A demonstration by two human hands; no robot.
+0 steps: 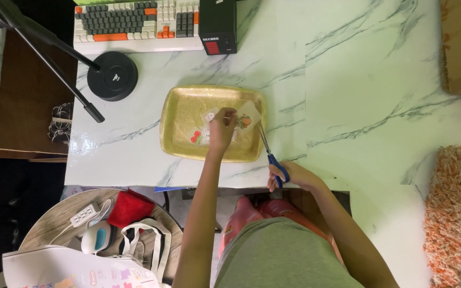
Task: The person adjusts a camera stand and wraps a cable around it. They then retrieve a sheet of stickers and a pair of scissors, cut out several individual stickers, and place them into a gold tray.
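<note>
Over the gold tray (pixel 177 114), the left hand (pixel 221 130) pinches a sticker sheet (pixel 245 118) while the right hand (pixel 289 176) grips blue-handled scissors (pixel 270 154) — a few cut-out stickers (pixel 201 133) already lie there, the sheet uncut.

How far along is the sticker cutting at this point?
Done: a few small cut-out pictures lie in the gold tray. In hand: the left hand holds a paper piece over the tray while the right hand works blue-handled scissors at it. Left: that piece's carrot picture remains untrimmed.
</note>
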